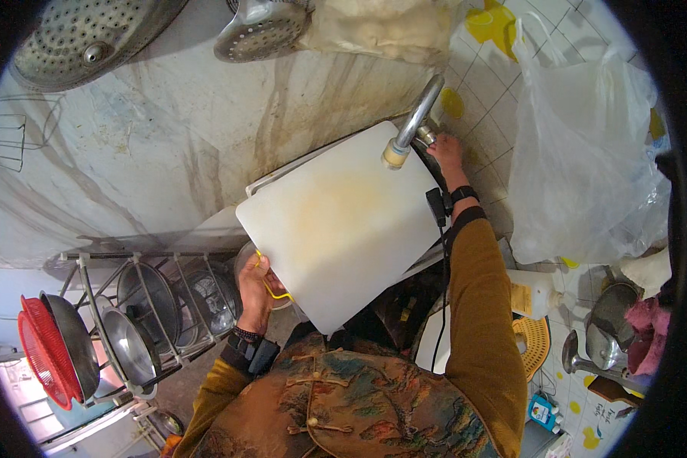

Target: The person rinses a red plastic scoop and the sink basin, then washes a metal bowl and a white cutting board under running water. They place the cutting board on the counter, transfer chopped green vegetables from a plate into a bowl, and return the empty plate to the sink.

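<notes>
A white plastic cutting board [332,223] lies tilted in the picture across the sink [257,184], hiding most of the basin. Its middle bears a yellowish stain. My left hand [256,289] grips the board's lower left edge, where a yellow handle [280,295] curves out past my fingers. Over the board's upper right corner arches a chrome faucet [417,114] with a pale yellowish spout tip; I cannot tell whether water runs. At the faucet's valve [426,135], my right hand [447,153] has its fingers closed on the small handle, which they partly hide.
On the left stands a metal rack [134,257] with steel basins and a red plastic colander [46,349]. A translucent plastic bag [584,154] hangs at the right by the tiled wall. A black cable [443,286] dangles beside my right arm. Ladles and a skimmer [263,37] hang around.
</notes>
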{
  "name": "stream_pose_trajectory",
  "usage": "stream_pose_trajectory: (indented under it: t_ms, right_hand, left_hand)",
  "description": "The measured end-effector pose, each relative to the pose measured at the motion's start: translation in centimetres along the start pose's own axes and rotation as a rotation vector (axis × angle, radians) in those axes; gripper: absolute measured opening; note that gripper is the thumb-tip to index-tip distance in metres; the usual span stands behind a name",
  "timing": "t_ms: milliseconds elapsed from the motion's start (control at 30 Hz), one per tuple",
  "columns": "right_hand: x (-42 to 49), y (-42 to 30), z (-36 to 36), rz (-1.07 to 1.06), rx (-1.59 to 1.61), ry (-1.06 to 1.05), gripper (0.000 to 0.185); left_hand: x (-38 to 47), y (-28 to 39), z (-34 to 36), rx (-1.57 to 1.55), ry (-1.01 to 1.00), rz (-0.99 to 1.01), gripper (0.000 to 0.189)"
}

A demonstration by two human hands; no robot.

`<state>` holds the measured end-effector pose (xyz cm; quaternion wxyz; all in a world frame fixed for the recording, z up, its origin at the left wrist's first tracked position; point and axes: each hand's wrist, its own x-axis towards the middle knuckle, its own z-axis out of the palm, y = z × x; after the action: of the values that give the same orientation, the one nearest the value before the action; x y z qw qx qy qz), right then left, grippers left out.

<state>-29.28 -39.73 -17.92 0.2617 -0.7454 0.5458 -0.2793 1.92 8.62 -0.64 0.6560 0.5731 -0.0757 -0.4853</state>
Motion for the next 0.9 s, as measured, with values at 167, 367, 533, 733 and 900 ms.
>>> stream_pose_trajectory:
  t_ms: [167, 367, 533, 733, 900]
  right_hand:
    - [-1.5, -2.3, -1.2, 0.143, 0.106, -0.055, 0.03]
    - [-0.5, -0.8, -0.2, 0.15, 0.129, -0.05, 0.038]
    - [-2.2, -5.3, -3.1, 0.177, -0.01, -0.041, 0.042]
    - [-22.3, -15.5, -7.4, -0.146, -0.148, 0.413, 0.027]
    - [-39.7, -16.1, -9.5, 0.066, -0.424, 0.32, 0.033]
  left_hand:
    - [1.2, -0.9, -0.9, -0.021, 0.048, -0.026, 0.024]
    - [2.0, -1.6, -1.8, -0.03, 0.062, -0.044, 0.025]
    - [2.7, -2.0, -2.3, -0.029, 0.07, -0.034, 0.024]
    - [2.9, -2.3, -2.6, -0.051, -0.067, 0.0, 0.026]
    - [3.2, -2.2, -2.4, -0.016, -0.027, -0.005, 0.028]
